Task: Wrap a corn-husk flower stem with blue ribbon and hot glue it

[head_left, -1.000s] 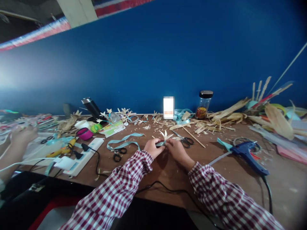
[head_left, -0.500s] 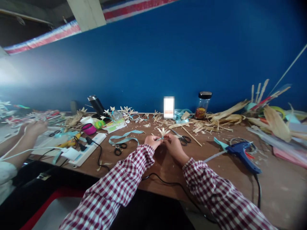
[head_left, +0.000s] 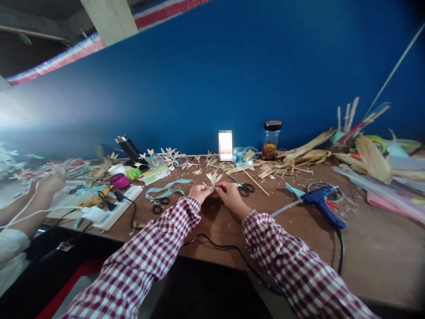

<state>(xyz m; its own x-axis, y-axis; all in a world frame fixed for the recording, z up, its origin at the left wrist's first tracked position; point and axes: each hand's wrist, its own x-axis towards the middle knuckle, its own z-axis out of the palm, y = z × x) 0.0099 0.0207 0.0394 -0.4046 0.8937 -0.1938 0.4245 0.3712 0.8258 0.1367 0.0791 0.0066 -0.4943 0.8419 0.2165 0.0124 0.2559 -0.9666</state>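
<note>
Between my two hands stands a small pale flower of corn husk (head_left: 213, 178), its petals pointing up and a bit of light blue ribbon at its base. My left hand (head_left: 200, 192) pinches that base from the left. From the right, my right hand (head_left: 230, 198) has thumb and finger closed at the same spot, partly hiding it. Black-handled scissors (head_left: 246, 189) lie just beyond my right hand, with a thin stick (head_left: 257, 184) beside them. A second pair of scissors (head_left: 160, 204) and a loose blue ribbon (head_left: 166, 190) lie to the left.
A blue glue gun (head_left: 323, 204) rests at right, its cord (head_left: 341, 252) running off the front edge. A white power strip (head_left: 121, 206) is at left. A lidded jar (head_left: 272, 141) and corn husks (head_left: 307, 148) line the blue wall. A co-worker's hand (head_left: 51, 184) is at far left.
The view has shifted slightly, so most things on the table appear further left. Both hands stay together at the flower, which now leans less and looks more fanned out.
</note>
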